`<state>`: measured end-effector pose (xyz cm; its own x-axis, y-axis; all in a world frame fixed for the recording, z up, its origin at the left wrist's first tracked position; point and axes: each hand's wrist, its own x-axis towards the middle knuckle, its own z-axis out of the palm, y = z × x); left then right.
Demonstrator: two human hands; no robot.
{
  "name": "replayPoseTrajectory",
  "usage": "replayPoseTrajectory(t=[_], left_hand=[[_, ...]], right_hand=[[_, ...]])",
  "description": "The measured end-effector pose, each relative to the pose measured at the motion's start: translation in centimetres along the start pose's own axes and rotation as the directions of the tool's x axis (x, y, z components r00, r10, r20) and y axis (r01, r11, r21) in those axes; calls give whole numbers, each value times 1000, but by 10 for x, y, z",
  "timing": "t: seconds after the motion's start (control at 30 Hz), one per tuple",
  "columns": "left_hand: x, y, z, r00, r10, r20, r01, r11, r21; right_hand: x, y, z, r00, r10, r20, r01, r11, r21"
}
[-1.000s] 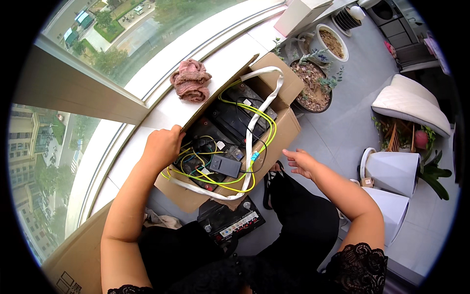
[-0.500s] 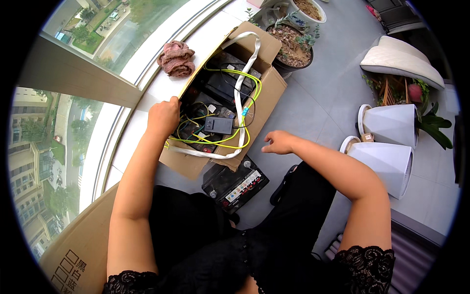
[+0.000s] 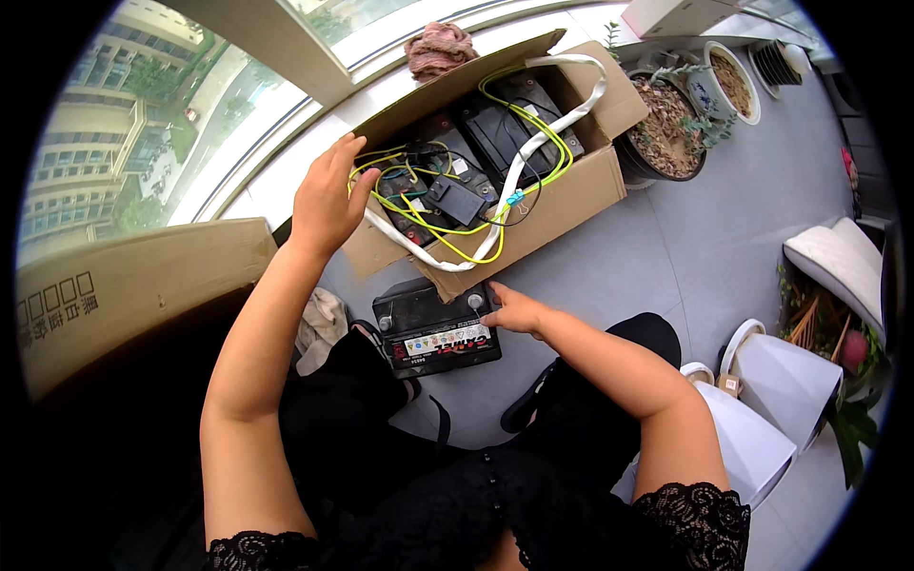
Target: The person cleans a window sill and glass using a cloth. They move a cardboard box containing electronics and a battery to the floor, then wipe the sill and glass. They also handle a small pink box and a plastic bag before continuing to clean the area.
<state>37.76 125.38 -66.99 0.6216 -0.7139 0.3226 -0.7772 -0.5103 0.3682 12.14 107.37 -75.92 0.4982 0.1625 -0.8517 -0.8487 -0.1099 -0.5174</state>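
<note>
My left hand (image 3: 328, 195), palm turned inward and fingers stretched, is beside the left end of an open cardboard box (image 3: 562, 224). Inside it lie black car batteries (image 3: 495, 138), yellow-green wires (image 3: 562, 157), a black power adapter (image 3: 455, 202) and a white strap (image 3: 514, 176) looped over the front. Between my feet a separate car battery (image 3: 438, 328) rests on the floor, its labelled side toward me. My right hand (image 3: 517, 310) is at that battery's right end, fingers apart; it appears to touch the edge and is not wrapped round it.
A brown cloth (image 3: 440, 49) lies on the windowsill behind the box. Potted plants (image 3: 666, 128) stand to the right of the box. White planters (image 3: 781, 385) lie on their sides at the right. A large carton (image 3: 152, 285) is at my left; a beige cloth (image 3: 322, 328) lies near my foot.
My left hand has come off the box's edge and opened. My right hand has moved to the floor battery's right end. The view has turned, so the box appears farther right.
</note>
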Motion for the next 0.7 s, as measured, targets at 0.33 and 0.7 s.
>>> replayPoseTrajectory(t=[0.33, 0.7], left_hand=[[-190, 31, 13, 179, -845, 504, 977, 93, -191], [-239, 65, 43, -10, -547, 837, 886, -394, -246]], right_hand=[[22, -6, 25, 970, 226, -86, -225, 974, 24], [7, -7, 34, 977, 209, -46, -206, 976, 74]])
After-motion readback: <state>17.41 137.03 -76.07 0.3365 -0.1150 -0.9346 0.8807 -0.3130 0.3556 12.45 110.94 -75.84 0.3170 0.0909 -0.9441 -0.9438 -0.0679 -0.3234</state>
